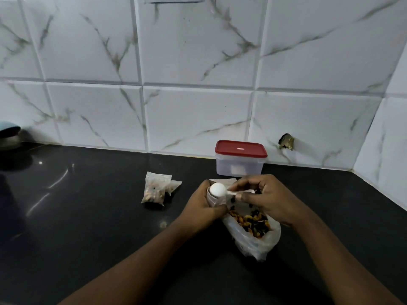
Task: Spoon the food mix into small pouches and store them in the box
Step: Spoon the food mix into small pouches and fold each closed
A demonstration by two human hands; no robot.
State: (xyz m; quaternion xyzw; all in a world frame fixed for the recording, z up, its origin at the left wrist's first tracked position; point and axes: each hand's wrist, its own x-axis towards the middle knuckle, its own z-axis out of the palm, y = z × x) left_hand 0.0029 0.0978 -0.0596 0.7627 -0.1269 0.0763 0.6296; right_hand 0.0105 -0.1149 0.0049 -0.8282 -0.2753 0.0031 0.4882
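My left hand (201, 209) grips a small clear pouch (217, 200), held upright above the black counter. My right hand (265, 198) pinches the handle of a white plastic spoon (218, 190), whose bowl is turned over at the mouth of the pouch. Below my right hand lies an open plastic bag (251, 237) with the nut and raisin mix (253, 222) showing inside. Two filled pouches (157, 190) lie on the counter to the left. A clear box with a red lid (240, 158), closed, stands against the wall behind my hands.
The black counter (88, 205) meets a white marble-look tiled wall at the back and at the right. A dark round vessel (8, 137) sits at the far left edge. A chipped hole in a tile (286, 141) shows right of the box.
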